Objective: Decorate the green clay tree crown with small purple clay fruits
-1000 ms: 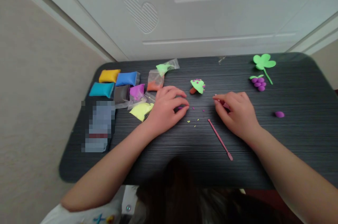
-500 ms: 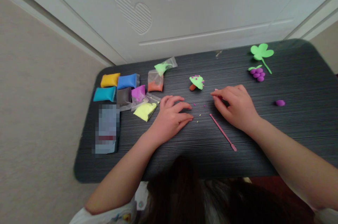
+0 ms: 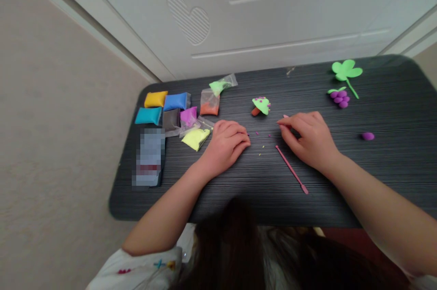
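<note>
My left hand [image 3: 228,146] rests on the table with its fingers drawn together and curled. A tiny dark purple speck shows at its fingertips; what they hold, if anything, is hidden. My right hand [image 3: 309,137] has thumb and forefinger close together, and a bit of pink [image 3: 286,116] peeks out behind the fingers. Between the hands lie tiny purple crumbs [image 3: 257,133] and yellow crumbs [image 3: 263,146]. Beyond them sits a clay mushroom [image 3: 261,105] with a green, purple-dotted cap and an orange-brown stem, tilted on its side. A pink modelling tool [image 3: 292,170] lies near my right hand.
Left on the dark table [image 3: 211,203] are several clay packets, including yellow [image 3: 195,139], blue [image 3: 176,102] and orange [image 3: 209,102], beside a blurred phone-like object [image 3: 149,158]. Right are a green clover [image 3: 346,70], purple clay grapes [image 3: 340,98] and a purple oval [image 3: 368,136]. A white door [image 3: 293,17] stands behind.
My left hand's spread fingers have drawn together and curled over the table. My right hand keeps its pinch almost unchanged. The whole view has shifted slightly.
</note>
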Motion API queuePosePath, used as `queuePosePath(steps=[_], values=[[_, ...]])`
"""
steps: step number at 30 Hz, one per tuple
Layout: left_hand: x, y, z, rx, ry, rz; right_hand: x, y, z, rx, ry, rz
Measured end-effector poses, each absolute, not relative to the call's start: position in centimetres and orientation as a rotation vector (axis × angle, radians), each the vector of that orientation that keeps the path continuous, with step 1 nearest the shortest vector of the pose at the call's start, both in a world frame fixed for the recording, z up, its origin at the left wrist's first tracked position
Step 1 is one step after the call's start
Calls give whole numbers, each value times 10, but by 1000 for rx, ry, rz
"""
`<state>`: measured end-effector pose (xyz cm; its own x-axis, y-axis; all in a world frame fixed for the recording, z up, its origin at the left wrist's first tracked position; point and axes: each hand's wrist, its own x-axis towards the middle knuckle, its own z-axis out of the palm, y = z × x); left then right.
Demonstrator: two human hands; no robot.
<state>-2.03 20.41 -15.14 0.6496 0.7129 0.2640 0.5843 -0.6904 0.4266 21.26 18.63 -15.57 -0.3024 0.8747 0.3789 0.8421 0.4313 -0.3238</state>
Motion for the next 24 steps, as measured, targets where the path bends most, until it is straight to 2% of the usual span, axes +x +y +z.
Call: queuePosePath(steps=[14,24], values=[[-18,199,-146,2292,1110,780,212,187,-154,-1405,-2172,119],[-7,194,-141,1105,865,929,202,179,-140,-1294,-2073,158]])
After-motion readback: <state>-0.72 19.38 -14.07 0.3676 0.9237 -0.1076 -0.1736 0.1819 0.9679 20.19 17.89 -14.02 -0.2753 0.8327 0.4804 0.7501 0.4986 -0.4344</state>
